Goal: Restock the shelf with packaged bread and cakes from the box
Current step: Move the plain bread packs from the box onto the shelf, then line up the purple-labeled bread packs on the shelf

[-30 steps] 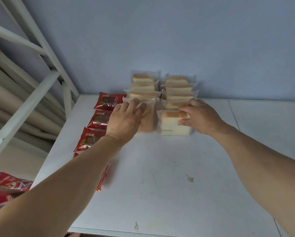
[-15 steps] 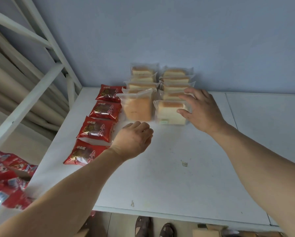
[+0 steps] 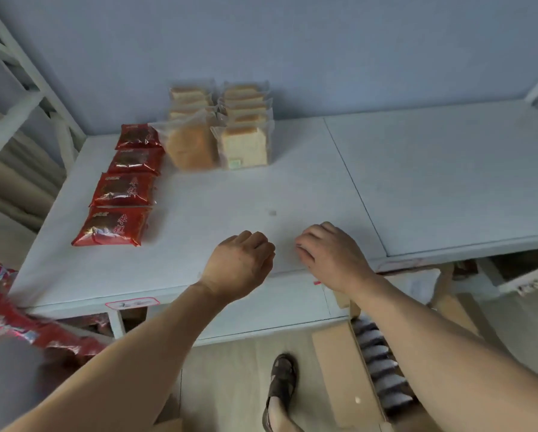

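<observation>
- Your left hand (image 3: 241, 265) and right hand (image 3: 331, 255) are hovering near the shelf (image 3: 230, 210) front edge, fingers loosely curled, gripping nothing.
- Bread packs (image 3: 244, 148) are sitting well beyond your fingertips, against the wall, beside the red cake packets (image 3: 121, 188).
- The box (image 3: 347, 374) is sitting below your right wrist.
- Probably light, squishy, slippery film, so you're wanting a gentle pinch on the sides.

Single head-worn wide view, steeply downward over near shelf (image 3: 230, 194) front edge.
</observation>
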